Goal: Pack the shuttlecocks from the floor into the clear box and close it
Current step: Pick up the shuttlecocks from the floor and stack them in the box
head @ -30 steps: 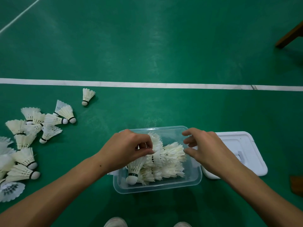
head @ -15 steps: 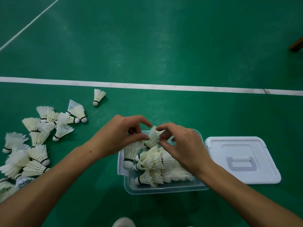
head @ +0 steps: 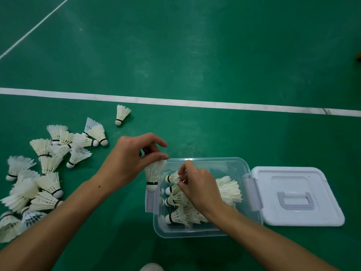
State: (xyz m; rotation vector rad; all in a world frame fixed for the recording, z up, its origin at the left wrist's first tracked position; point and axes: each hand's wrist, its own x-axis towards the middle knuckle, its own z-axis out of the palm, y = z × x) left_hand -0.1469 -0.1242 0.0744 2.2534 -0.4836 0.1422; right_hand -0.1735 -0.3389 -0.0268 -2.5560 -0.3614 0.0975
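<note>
The clear box [head: 230, 163] stands open on the green floor with several white shuttlecocks [head: 228, 190] lying in rows inside. My left hand [head: 132, 157] pinches one shuttlecock [head: 153, 176] by its feathers, cork down, over the box's left edge. My right hand [head: 199, 187] is inside the box, its fingertips pinching the feathers of a shuttlecock [head: 172, 178] in the top row. A pile of loose shuttlecocks [head: 48, 169] lies on the floor to the left, and a single shuttlecock [head: 121, 115] lies apart near the white line.
The box's white lid [head: 295, 196] lies flat on the floor just right of the box, handle up. A white court line [head: 214, 104] crosses the floor beyond. A shoe tip [head: 151, 267] shows at the bottom edge.
My left hand has drawn its shuttlecock left to the box's edge, now hanging cork down. My right hand has dropped lower into the box onto the top row.
</note>
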